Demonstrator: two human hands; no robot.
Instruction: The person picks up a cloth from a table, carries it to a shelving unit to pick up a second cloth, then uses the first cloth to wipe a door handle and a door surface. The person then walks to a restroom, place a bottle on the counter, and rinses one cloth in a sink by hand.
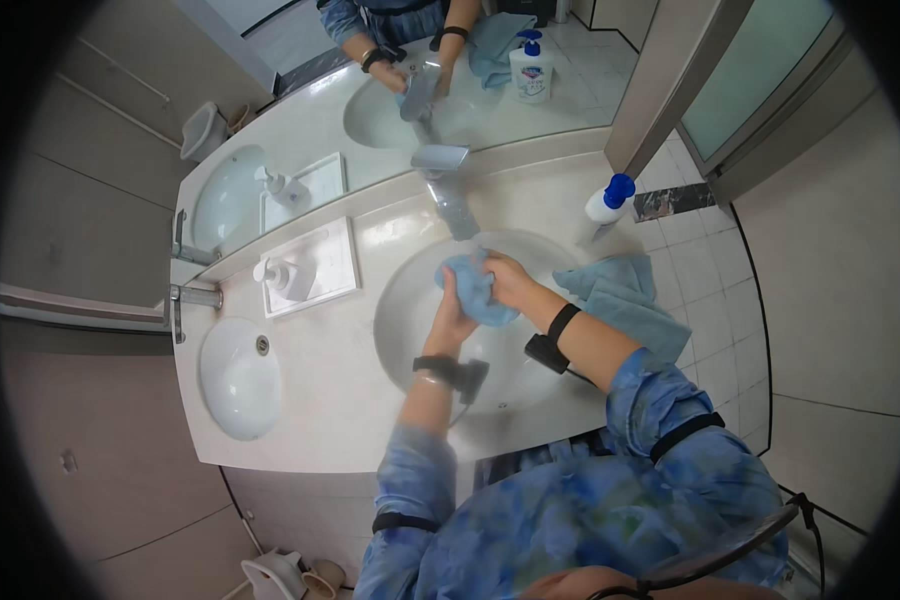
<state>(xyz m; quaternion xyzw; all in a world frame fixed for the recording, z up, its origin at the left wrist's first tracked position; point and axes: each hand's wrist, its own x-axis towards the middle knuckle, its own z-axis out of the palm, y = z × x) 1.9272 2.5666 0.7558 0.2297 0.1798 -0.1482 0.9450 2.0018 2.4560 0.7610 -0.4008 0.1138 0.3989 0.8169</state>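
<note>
Over the large oval sink (402, 318), a bunched light blue cloth (484, 298) is held between both of my hands. My left hand (454, 318) closes on its left side, thumb pointing up along it. My right hand (511, 280) grips the upper right part of the cloth, with the fingertips partly hidden. Just beyond them the silver faucet (442, 180) slants down toward the cloth. Whether water is running is hard to make out. Black bands circle both wrists, each with a small dark box attached.
Right of the sink lie folded blue towels (620, 305) and a white pump bottle (607, 200) with a blue top. To the left, a white tray (342, 265) holds a white dispenser (282, 277), near a smaller sink (238, 385). A mirror (390, 60) runs along the back.
</note>
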